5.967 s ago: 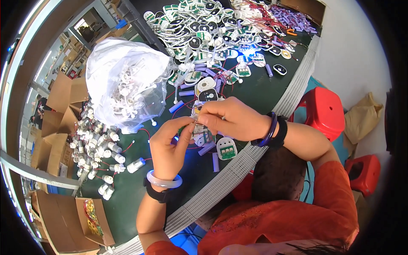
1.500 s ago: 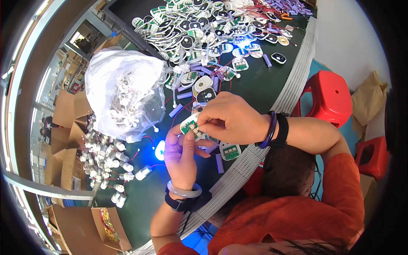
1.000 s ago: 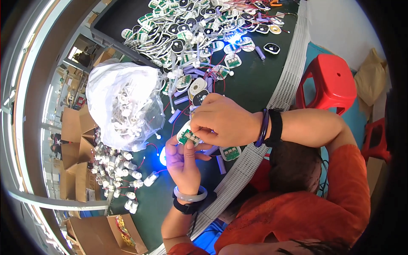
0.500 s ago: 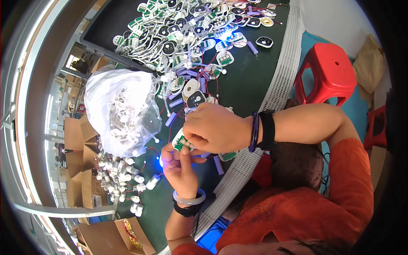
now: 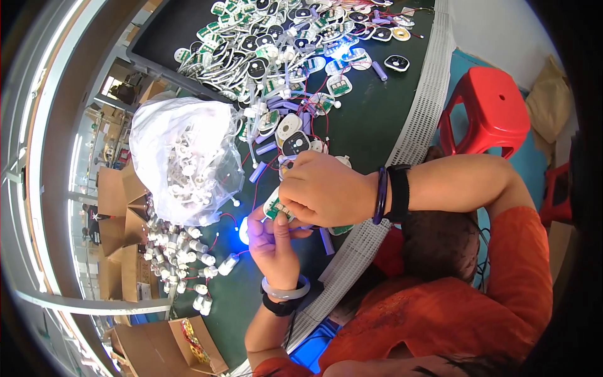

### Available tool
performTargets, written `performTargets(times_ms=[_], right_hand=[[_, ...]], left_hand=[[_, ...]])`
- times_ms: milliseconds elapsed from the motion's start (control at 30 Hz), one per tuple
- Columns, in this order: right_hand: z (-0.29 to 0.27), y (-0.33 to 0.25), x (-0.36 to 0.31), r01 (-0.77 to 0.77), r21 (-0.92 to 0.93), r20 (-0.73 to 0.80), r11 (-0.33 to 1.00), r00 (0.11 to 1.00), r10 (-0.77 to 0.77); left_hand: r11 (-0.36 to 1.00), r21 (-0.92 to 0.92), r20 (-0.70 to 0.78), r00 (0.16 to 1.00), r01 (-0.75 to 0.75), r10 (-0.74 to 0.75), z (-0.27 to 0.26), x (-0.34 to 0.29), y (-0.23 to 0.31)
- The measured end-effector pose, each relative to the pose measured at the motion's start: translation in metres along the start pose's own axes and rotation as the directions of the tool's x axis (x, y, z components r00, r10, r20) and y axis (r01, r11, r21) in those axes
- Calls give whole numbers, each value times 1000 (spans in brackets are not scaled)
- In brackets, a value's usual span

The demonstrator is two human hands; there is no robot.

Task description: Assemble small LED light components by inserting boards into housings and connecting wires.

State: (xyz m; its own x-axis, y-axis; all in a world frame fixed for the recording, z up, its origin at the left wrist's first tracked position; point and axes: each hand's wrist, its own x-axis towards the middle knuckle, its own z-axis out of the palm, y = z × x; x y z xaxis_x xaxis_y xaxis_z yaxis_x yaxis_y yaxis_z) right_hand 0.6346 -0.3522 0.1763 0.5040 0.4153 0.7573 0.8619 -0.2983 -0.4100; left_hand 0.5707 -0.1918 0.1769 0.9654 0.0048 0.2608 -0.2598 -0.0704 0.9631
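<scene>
My left hand (image 5: 276, 248), palm up, grips a small white-rimmed green circuit board (image 5: 274, 206) by its edge between thumb and fingers. Over the board bends my right hand (image 5: 330, 188), fingers curled and pinched against it; whatever is in the fingertips is hidden. A blue light glows on a white piece (image 5: 244, 231) beside my left fingers. Near it on the green table lies a white cylindrical motor-like part (image 5: 228, 264) with a red wire. Purple cylindrical cells (image 5: 258, 171) and a black-faced oval panel (image 5: 295, 144) lie just beyond my right hand.
A large heap of white-rimmed boards (image 5: 251, 44) spreads along the far table by a black tray (image 5: 157, 69). At left are a plastic bag of white parts (image 5: 182, 160), a pile of small motor-like parts (image 5: 179, 251) and cardboard boxes (image 5: 151, 345). A red stool (image 5: 490, 103) stands at right.
The whole view has shifted slightly, with the table things a little further right. Both hands stay together at the circuit board, with almost the same grip.
</scene>
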Motion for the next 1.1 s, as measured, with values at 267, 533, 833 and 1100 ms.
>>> performTargets(times_ms=[267,533,833,1100], right_hand=[[-17,-4,13,-128,24,167,992,978,122],[-9,0,12,-158,255,66,954,987,145],[6,17,8,-288,360,338,888,927,163],[-3,15,10,-356,339,670,871,741,41]], left_hand=[[998,9,43,997,69,-69,-6,10,5],[991,71,-128,985,-110,118,-30,25,27],[950,94,-116,944,-299,309,-34,22,54],[926,159,-68,932,-341,355,-41,37,102]])
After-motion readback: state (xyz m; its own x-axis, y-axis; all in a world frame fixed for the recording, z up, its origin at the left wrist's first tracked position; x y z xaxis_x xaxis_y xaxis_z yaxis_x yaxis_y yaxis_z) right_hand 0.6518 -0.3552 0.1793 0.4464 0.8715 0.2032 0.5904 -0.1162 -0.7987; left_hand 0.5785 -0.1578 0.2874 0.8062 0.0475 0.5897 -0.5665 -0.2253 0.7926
